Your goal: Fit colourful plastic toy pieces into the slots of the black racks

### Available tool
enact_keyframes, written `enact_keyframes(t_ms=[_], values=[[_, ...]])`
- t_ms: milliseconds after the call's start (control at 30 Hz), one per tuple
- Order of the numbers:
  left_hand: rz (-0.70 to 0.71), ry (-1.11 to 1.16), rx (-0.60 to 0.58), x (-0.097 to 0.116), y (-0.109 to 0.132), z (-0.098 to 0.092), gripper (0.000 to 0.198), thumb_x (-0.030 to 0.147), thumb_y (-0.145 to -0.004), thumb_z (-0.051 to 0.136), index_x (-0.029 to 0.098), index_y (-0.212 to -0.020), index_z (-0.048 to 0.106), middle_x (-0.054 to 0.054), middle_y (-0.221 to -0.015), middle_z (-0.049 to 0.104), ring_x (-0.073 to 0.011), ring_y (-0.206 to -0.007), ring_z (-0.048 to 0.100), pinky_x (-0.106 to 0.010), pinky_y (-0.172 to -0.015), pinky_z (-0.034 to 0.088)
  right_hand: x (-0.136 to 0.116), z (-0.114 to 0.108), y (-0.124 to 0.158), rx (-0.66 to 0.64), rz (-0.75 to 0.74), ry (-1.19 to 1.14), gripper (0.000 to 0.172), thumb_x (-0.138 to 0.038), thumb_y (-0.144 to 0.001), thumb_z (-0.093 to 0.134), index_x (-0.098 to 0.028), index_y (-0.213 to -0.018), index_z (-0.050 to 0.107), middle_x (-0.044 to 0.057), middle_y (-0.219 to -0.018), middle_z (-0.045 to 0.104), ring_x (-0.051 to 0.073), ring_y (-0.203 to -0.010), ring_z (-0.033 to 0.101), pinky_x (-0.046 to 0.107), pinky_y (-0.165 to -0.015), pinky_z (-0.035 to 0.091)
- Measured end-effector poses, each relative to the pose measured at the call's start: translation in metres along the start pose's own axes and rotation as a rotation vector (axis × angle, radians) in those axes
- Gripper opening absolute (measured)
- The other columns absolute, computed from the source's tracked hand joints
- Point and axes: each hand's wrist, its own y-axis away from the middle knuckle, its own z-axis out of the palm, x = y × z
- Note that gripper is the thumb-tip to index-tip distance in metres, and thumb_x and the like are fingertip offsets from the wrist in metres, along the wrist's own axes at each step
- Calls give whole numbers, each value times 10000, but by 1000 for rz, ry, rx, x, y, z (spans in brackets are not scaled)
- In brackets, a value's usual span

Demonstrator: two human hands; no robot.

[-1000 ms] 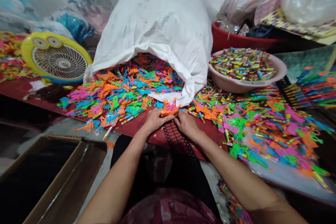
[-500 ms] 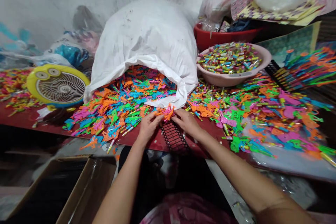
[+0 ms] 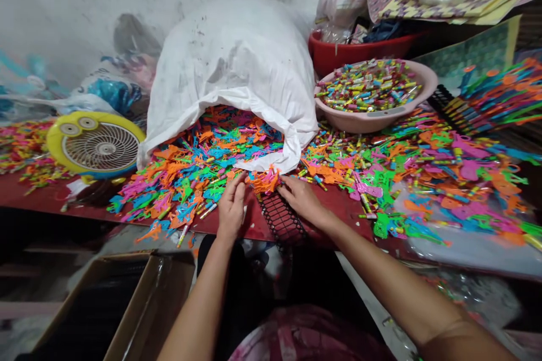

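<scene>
A black plastic grid strip lies over the red table's front edge, its near end hanging past it. Bright orange and pink plastic toy pieces sit at its far end. My left hand is just left of the strip, apart from it, fingers loosely curled with nothing visible in them. With its fingertips by the toy pieces, my right hand grips the strip's right edge; the thumb is partly hidden. Behind both hands, a heap of colourful plastic toy pieces spills out of a big white sack.
A yellow fan stands at left. A pink basin full of small wrapped tubes is at right, before a red basin. More toy pieces cover the table's right side. An open cardboard box is below left.
My left hand has drawn back to the left, away from the strip and the orange pieces. My right hand stays at the strip's right edge. The view has shifted slightly.
</scene>
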Motion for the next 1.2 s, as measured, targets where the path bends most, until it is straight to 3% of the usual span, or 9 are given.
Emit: enact_keyframes(t_ms=[133, 300, 633, 1000, 1200], values=[[67, -54, 67, 12, -1, -3, 279, 400, -853, 663, 201, -1038, 724, -55, -1019, 727, -178, -980, 667, -322, -924, 518, 2, 2, -2, 21, 39, 80, 162, -184, -932, 506, -156, -1012, 644, 45, -851, 674, 165, -752, 575, 247, -683, 361], [-25, -39, 68, 16, -9, 7, 258, 396, -792, 712, 173, -921, 727, -34, -870, 738, -160, -812, 679, -287, -772, 550, 0, 4, -9, 14, 88, 221, 184, -172, -931, 498, -155, -960, 679, 80, -910, 708, 190, -829, 604, 264, -719, 362], [68, -159, -21, 9, -9, 5, 242, 434, -822, 674, 201, -833, 736, -20, -811, 734, -160, -770, 666, -276, -738, 529, -6, 7, -4, 22, 103, 316, 241, -212, -951, 493, -175, -1095, 682, 96, -982, 724, 215, -878, 634, 279, -739, 393], [103, -258, -140, 18, -24, -9, 230, 407, -805, 669, 194, -733, 717, -7, -719, 709, -149, -694, 632, -271, -705, 489, -9, 6, -5, 18, 114, 377, 243, -244, -962, 475, -188, -1072, 684, 88, -997, 713, 213, -900, 633, 282, -735, 389], [82, -203, -111, 13, -24, -6, 222, 400, -775, 703, 184, -722, 716, -5, -694, 688, -145, -681, 616, -271, -695, 470, -9, 9, -3, 30, 103, 381, 248, -235, -957, 479, -187, -1101, 675, 89, -977, 707, 217, -884, 628, 286, -732, 387]])
